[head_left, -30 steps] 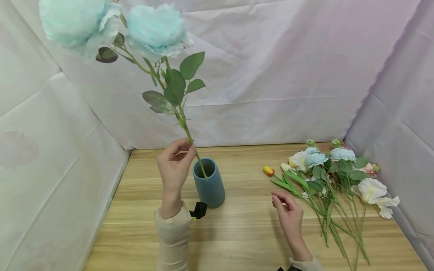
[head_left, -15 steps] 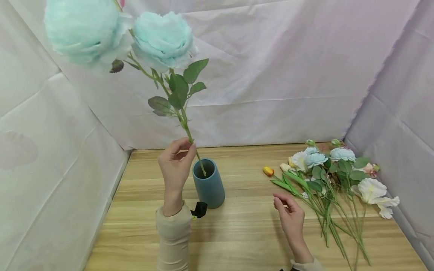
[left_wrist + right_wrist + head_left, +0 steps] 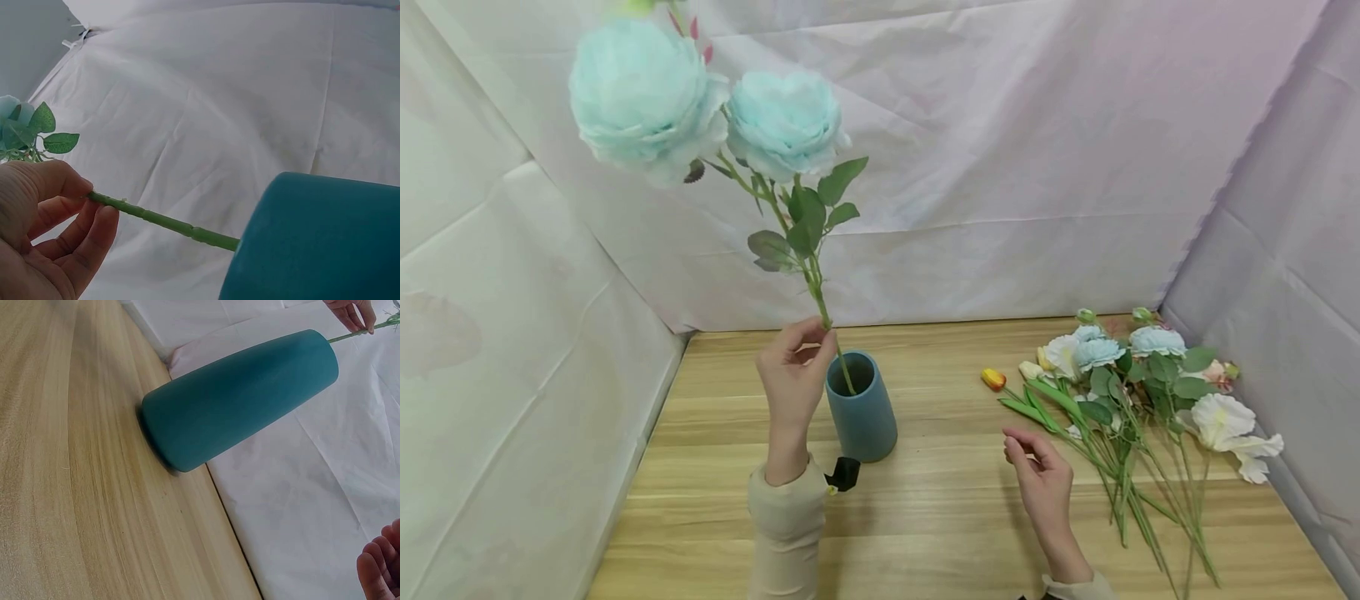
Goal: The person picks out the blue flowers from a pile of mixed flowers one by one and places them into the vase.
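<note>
Head view: your blue-flowered spray (image 3: 806, 221) is leaning left, its lower end sitting inside the mouth of the blue vase (image 3: 865, 427); it's looking top-heavy, so an early release could be tipping the vase. Your left hand (image 3: 793, 371) is pinching it by the stem; your right hand (image 3: 1047, 485) is idling right of the vase, fingers loosely bent, holding nothing. Left wrist: thumb and fingertips are gripping stem only, so a slack pinch could be causing swivel. Right wrist: the vase is standing unsteadied on the table (image 3: 106, 494), your right fingers (image 3: 374, 575) hanging well apart.
</note>
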The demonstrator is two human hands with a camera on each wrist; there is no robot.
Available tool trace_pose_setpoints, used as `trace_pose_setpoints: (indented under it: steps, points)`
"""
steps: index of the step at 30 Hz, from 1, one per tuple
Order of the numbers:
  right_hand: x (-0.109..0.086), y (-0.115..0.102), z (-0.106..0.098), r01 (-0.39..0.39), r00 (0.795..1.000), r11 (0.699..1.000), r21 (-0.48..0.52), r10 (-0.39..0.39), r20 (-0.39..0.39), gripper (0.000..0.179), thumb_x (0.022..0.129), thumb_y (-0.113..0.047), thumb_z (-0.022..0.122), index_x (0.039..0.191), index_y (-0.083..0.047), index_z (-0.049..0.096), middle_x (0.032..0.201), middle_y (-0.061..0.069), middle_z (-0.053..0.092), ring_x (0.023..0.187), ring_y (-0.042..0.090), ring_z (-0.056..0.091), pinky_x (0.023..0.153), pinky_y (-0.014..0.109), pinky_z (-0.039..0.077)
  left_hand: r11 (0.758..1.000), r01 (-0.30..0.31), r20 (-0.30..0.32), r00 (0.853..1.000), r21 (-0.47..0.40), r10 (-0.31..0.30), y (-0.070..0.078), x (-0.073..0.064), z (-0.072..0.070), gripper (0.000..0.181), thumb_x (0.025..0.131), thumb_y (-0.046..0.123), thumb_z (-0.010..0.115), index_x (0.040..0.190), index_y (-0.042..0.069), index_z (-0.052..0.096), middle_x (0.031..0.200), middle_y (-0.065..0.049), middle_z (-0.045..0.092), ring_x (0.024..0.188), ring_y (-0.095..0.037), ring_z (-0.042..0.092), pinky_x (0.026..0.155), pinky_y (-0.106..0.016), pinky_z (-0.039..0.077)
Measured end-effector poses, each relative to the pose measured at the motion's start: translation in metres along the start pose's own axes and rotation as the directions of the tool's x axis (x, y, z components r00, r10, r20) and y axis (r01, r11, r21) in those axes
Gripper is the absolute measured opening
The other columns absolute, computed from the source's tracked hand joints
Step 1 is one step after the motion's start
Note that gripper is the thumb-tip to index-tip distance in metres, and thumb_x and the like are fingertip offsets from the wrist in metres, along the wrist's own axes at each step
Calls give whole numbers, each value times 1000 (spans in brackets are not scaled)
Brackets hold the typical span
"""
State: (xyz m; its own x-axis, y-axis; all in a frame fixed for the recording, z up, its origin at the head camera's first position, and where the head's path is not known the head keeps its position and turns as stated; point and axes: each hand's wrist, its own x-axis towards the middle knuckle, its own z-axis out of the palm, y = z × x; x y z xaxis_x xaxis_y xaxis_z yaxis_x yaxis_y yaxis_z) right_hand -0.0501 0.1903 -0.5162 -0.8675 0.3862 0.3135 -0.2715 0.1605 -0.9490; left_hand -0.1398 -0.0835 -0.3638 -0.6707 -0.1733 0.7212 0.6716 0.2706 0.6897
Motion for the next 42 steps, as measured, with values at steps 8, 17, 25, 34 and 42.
trace_pose_setpoints:
  steps: [8,17,25,34,42]
  points:
    - [0,-4,2,9,1000,1000,11,-9,-9,12,85,11,60,95,13,66,80,15,65,68,6,61,60,15,50,999,37,1,999,17,-37,-4,-10,0,12,77,-12,65,88,-8,70,72,-18,65,67,-10,62,57,-17,51]
    - [0,-29,4,23,1000,1000,-8,-23,-3,11,83,15,58,93,17,64,77,18,62,67,7,61,59,15,50,996,47,9,999,73,-48,19,-12,0,11,74,-20,61,82,-15,66,68,-24,62,63,-19,62,56,-16,50]
    - [0,-30,3,-15,1000,1000,-13,15,-25,10,84,13,60,92,16,65,79,23,62,66,10,62,59,16,50,993,90,15,996,75,-92,18,-19,-1,10,74,-19,63,82,-14,67,72,-24,63,64,-16,60,58,-17,52]
    - [-1,-22,-1,-22,999,1000,13,22,-27,11,84,13,59,94,16,64,81,5,67,67,9,61,61,15,51,989,114,26,993,97,-117,16,-25,-2,8,75,-18,64,82,-15,66,73,-24,64,62,-24,61,59,-17,52]
    - [-1,-13,-6,-19,999,999,-29,18,-38,12,84,13,60,94,16,65,82,-7,67,67,6,61,58,15,50,987,116,20,993,111,-119,12,-30,-2,9,74,-18,65,83,-15,66,73,-23,64,63,-28,62,61,-17,52]
